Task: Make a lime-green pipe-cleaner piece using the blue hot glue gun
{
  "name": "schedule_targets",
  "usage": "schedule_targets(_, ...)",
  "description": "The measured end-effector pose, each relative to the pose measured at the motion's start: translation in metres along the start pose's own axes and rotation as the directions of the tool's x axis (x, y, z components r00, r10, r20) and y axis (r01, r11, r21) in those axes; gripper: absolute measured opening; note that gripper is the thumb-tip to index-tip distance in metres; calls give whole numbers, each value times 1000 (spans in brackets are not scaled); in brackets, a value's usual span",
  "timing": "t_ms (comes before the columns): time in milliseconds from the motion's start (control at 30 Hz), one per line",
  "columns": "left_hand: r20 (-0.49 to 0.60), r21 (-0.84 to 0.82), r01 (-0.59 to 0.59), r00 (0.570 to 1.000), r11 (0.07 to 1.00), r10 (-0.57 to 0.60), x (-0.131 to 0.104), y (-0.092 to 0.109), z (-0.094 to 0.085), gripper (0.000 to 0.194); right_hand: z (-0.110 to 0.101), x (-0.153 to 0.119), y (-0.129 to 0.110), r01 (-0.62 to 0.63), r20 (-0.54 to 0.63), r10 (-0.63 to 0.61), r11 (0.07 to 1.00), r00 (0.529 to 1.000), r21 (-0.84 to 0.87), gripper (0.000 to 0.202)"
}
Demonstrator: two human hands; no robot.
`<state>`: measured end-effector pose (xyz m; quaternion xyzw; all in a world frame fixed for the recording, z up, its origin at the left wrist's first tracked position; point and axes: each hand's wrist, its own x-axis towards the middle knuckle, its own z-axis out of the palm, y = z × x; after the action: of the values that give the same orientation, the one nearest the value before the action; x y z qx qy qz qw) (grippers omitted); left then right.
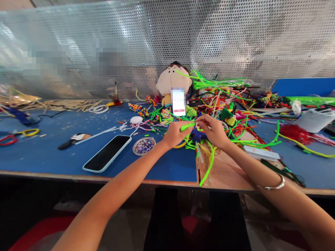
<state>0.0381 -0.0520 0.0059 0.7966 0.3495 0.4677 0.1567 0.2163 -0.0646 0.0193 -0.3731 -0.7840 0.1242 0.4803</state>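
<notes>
In the head view, the left hand [175,134] is closed around a bright green fuzzy bundle [186,126], which sits above the table near the middle, its end showing past the thumb. The right hand [216,131] is just beside it, fingertips drawn together close to the bundle's right end; they are too small here to tell whether they pinch a strand. A silver metal bangle [274,187] circles the right wrist.

Below the hands lies a dark blue object [198,135], its shape hard to make out, and a bright green curved fuzzy strip [208,170] trails toward the front edge over a bare wooden board [226,170]. Left of the hands, on the blue tabletop [164,170], a round shallow tray of small mixed beads [143,145] lies near a black-screened phone in a pale case [107,153]. A white oval object [136,120] is farther back.

Behind the hands, a lit phone [179,104] stands upright before a plush doll with a big pale head [172,78]. Long green fuzzy stems [222,83] top a tangled multicoloured heap to the right, against a perforated silver metal panel [235,42]
</notes>
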Motion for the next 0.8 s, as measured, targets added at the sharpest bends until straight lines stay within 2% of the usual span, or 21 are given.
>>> schedule_targets(333, 4, 42, -24, 1000, 999, 24, 0, 2, -1, 27, -1, -1, 2, 189, -37, -192, 979, 981, -82, 20)
schedule_targets(533, -27, 75, -17, 999, 997, 19, 1, 2, 1, 26, -1, -2, 3, 223, -48, -228, 971, 973, -87, 20)
schedule_targets(800, -14, 58, 9, 1000, 998, -9, 1, 3, -1, 30, -3, -2, -1, 217, -98, -229, 968, 968, -126, 18)
